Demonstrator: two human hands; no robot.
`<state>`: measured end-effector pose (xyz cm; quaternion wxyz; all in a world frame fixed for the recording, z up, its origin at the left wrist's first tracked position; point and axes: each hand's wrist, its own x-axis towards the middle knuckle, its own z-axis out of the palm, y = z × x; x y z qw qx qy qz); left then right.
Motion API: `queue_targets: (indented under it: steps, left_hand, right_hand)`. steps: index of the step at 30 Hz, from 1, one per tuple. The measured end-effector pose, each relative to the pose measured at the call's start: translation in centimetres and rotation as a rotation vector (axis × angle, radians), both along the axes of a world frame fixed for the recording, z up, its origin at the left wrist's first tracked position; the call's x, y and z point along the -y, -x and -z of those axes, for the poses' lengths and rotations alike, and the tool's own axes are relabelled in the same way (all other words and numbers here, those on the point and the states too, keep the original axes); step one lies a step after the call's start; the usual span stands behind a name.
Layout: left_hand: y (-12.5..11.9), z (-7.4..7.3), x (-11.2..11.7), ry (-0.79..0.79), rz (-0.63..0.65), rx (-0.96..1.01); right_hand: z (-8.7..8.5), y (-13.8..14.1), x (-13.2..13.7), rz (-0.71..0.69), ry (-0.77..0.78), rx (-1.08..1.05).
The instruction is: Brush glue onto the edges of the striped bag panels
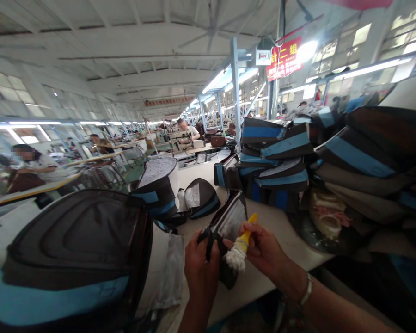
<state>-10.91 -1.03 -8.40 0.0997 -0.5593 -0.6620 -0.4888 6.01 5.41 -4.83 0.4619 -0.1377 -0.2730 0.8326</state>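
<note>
My left hand [203, 266] grips the edge of a dark backpack panel [227, 226] with a silver-grey lining, pinching a black strap or flap against it. My right hand [260, 245] is shut on a yellow-handled brush [236, 252] with frayed white bristles. The bristles sit right next to the panel's lower part, and I cannot tell whether they touch it. Just left of my hands lies a large black and blue bag panel [65, 249], with a crumpled translucent plastic sheet [169, 273] beside it.
A white worktable [201, 169] runs forward, holding more dark bag pieces [199, 199] [157, 187]. A tall stack of blue-striped bags [277, 157] rises on the right, beside a glue-smeared tray [327, 217]. Co-workers [187, 134] [29, 166] sit at long benches under a factory roof.
</note>
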Motion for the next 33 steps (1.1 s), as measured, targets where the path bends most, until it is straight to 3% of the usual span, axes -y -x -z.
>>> queue_targets:
  steps: [3,7,12,15,17,20,24,28,33]
  left_hand:
    - [0.5,-1.7,-0.2,0.012,0.109,0.131]
    - [-0.7,-4.3,0.5,0.037,0.213,0.206]
    - [-2.5,-5.3,1.3,0.060,0.323,0.254]
    - [-2.7,-5.1,1.5,0.063,0.340,0.286]
    - [-2.5,-4.9,1.5,0.060,0.354,0.309]
    - [-2.2,-4.6,1.5,0.072,0.380,0.345]
    - [-1.9,-4.2,1.4,0.104,0.337,0.338]
    - [-1.8,-4.0,1.4,0.119,0.321,0.349]
    - [-0.7,-3.2,1.8,0.147,0.205,0.289]
  right_hand:
    - [-2.4,-1.8,-1.0,0.217,-0.067,0.133]
    - [-5.8,-2.9,-1.8,0.535,-0.316,0.322]
    - [-8.2,-1.1,-2.0,0.566,-0.739,0.699]
    - [-9.1,-0.6,-2.4,0.700,-1.057,0.899]
    - [-9.4,-0.8,-2.5,0.780,-1.114,0.898]
    - [-9.4,-1.0,-2.2,0.741,-1.094,0.842]
    - [-8.9,-0.8,-1.6,0.775,-1.332,0.895]
    - [-8.4,-0.3,-1.4,0.805,-1.268,0.837]
    - [-6.4,0.2,-0.2,0.905,-1.587,0.798]
